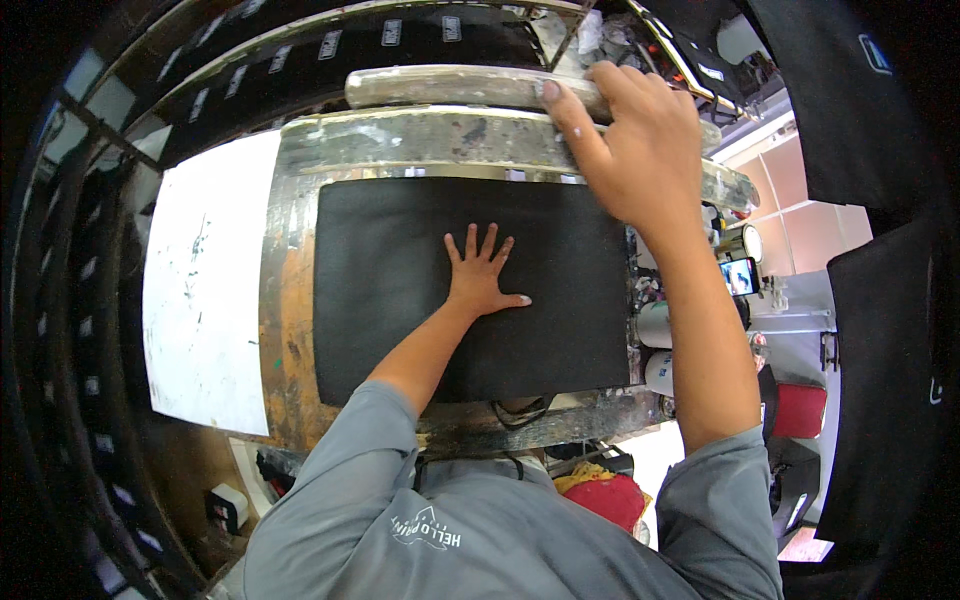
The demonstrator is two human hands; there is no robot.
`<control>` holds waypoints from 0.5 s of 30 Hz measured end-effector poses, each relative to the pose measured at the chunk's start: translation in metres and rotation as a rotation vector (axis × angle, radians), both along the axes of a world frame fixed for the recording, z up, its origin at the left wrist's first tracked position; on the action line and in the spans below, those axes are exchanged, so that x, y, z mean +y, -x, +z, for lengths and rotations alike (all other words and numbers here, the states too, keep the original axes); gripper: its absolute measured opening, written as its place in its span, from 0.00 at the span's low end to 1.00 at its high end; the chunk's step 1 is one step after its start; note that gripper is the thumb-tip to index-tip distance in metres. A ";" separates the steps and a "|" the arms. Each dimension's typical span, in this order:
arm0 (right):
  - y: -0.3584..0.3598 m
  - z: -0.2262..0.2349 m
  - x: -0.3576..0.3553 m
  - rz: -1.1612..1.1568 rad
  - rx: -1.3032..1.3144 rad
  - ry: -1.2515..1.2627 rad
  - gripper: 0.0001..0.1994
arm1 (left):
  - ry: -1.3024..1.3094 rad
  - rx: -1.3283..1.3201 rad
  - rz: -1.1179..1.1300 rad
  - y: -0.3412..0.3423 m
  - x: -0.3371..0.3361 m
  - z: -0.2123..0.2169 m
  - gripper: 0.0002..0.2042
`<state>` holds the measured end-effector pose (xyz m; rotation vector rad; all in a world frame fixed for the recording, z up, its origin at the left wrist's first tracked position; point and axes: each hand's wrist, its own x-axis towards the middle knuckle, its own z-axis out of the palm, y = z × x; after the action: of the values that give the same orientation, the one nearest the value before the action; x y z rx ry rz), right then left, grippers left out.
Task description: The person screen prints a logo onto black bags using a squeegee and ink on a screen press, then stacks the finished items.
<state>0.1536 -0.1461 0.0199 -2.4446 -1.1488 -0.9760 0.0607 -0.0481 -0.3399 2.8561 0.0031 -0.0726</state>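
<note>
A black fabric-like sheet (400, 330) lies flat on a paint-stained worktable (290, 390). My left hand (478, 272) rests on the middle of this sheet, palm down with its fingers spread. Beyond the sheet's far edge run two worn, stained bars, one behind the other. My right hand (645, 145) grips the farther wooden bar (440, 86) near its right part, with the thumb on the near side and the fingers over the top. The nearer bar (420, 140) passes beneath my right hand. Whether the two bars are joined is hidden.
A white sheet with dark smudges (210, 290) covers the table's left end. Racks with black printed pieces (390, 40) stand behind and along the left. On the right are white tubs (655, 325), a lit phone (739, 277) and a red stool-like seat (800, 411). Black pieces hang at far right.
</note>
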 end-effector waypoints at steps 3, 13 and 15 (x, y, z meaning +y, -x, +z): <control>0.002 -0.001 -0.003 0.009 -0.011 -0.016 0.25 | 0.001 0.040 0.003 0.000 -0.003 0.009 0.63; 0.005 0.025 0.005 -0.011 0.205 0.044 0.27 | 0.413 -0.210 0.191 0.043 0.048 0.101 0.49; 0.002 0.012 -0.003 0.025 0.116 0.005 0.26 | 0.539 -0.103 0.225 0.073 0.056 0.123 0.47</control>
<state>0.1514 -0.1490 0.0316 -2.4487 -1.1412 -0.8140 -0.0122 0.0082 -0.2168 2.3007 0.2454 0.1053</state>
